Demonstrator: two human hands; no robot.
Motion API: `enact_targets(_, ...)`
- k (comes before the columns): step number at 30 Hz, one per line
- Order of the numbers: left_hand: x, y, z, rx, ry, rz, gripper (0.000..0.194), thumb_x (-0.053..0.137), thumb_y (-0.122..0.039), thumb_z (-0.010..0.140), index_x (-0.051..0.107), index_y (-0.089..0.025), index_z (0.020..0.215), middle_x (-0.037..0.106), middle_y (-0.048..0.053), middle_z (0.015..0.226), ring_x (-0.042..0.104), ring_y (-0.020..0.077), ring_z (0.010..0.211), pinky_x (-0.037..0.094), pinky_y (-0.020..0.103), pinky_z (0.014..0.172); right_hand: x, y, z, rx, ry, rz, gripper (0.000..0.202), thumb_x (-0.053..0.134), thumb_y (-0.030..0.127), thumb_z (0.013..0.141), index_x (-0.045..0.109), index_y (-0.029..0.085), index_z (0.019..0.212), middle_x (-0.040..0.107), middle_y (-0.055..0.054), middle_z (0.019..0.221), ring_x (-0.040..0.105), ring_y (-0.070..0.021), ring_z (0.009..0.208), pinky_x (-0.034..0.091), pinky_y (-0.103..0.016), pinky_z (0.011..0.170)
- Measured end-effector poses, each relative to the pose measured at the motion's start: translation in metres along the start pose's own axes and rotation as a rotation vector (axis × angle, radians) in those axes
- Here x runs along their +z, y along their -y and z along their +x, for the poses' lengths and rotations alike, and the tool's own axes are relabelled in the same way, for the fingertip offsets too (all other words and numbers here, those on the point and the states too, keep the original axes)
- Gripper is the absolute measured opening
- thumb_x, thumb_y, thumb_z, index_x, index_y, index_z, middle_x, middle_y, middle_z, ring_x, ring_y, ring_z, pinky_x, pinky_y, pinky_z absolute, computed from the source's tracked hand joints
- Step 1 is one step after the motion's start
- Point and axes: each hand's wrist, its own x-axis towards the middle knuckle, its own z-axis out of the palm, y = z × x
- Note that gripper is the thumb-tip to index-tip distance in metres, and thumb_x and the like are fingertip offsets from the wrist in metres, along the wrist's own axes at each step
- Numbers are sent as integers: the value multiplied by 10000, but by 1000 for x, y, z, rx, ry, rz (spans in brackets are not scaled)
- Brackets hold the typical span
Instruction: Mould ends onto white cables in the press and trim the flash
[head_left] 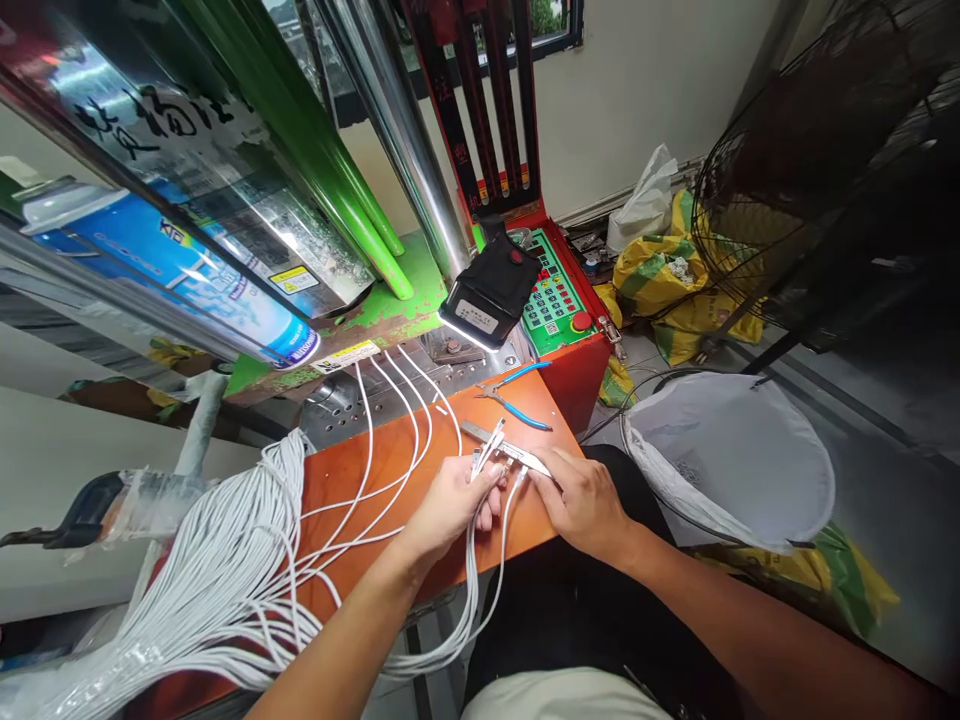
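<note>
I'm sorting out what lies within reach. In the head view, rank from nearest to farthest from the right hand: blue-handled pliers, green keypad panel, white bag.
From the right hand:
1. Blue-handled pliers, just beyond on the orange table.
2. Green keypad panel, farther back.
3. White bag, by the wall.

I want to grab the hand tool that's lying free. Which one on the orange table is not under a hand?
The blue-handled pliers, lying clear beside the machine; the metal tool is touched by the right hand.

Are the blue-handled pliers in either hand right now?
No, the blue-handled pliers lie on the orange table, beyond both hands holding white cables.
</note>
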Motion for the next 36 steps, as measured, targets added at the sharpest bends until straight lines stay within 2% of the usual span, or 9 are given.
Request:
enact_targets(8, 15, 1, 5, 61, -37, 28, 478, 678, -616, 916, 631, -160, 780, 588, -20, 478, 422, 72, 335, 271, 186, 382, -3, 0, -1, -51, 54, -2, 203, 463, 248, 1073, 659, 198, 1085, 719, -69, 954, 680, -203, 865, 426, -299, 742)
enact_targets(11, 13, -6, 7, 36, -28, 17, 480, 685, -633, 895, 643, -166, 790, 639, 14, 534, 489, 106, 370, 333, 209, 399, -2, -1, -1, -46, 38, 23, 199, 471, 238, 1068, 659, 203, 1122, 718, -59, 964, 679, -203, 870, 424, -301, 745)
enact_targets(13, 4, -17, 6, 77, -139, 90, 477, 709, -632, 872, 647, -170, 772, 632, 20, 532, 515, 124, 396, 358, 223, 412, 0, -1, -1, -6, -11, 20, 193, 476, 246, 1069, 661, 201, 1097, 709, -51, 929, 669, -198, 820, 410, -306, 716)
enact_targets(16, -12, -32, 2, 170, -340, 121, 485, 648, -649, 920, 685, -168, 878, 442, -64, 424, 341, 90, 357, 251, 218, 387, 2, -1, 0, 14, -58, 18, 202, 463, 249, 1073, 657, 193, 1072, 704, -56, 917, 661, -199, 804, 398, -313, 699)
enact_targets(18, -16, -36, -2, 133, -300, 17, 506, 643, -661, 922, 696, -162, 986, 376, -94, 438, 264, 77, 367, 211, 217, 386, 3, -1, 1, 20, -73, 35, 203, 459, 246, 1071, 654, 196, 1047, 706, -58, 921, 660, -198, 802, 398, -314, 699)
enact_targets(22, -9, -23, -7, 48, -160, -107, 497, 810, -601, 800, 685, -137, 924, 536, -35, 616, 389, 67, 460, 278, 197, 418, 0, -1, 2, 47, -68, 64, 216, 453, 250, 1074, 646, 205, 988, 700, -53, 910, 662, -199, 797, 408, -314, 702)
enact_targets(26, -2, -8, -5, 4, -165, -69, 477, 739, -635, 871, 640, -171, 918, 403, -96, 511, 267, 52, 395, 191, 186, 388, -1, 0, 2, 47, -59, 65, 213, 451, 252, 1072, 647, 211, 999, 698, -53, 900, 664, -203, 795, 425, -315, 707)
enact_targets(31, -1, -3, 1, 24, -178, 4, 514, 709, -677, 865, 625, -170, 885, 525, -53, 478, 373, 82, 335, 221, 191, 332, -2, 2, 2, 42, -51, 65, 223, 446, 250, 1074, 649, 209, 991, 704, -63, 908, 671, -209, 807, 435, -315, 712)
enact_targets(36, 5, -1, 7, 58, -177, 9, 494, 673, -672, 893, 605, -184, 855, 496, -69, 446, 328, 72, 331, 204, 195, 356, -6, 1, 2, 21, -3, 61, 218, 459, 250, 1068, 669, 205, 1032, 700, -68, 892, 668, -211, 791, 451, -308, 710)
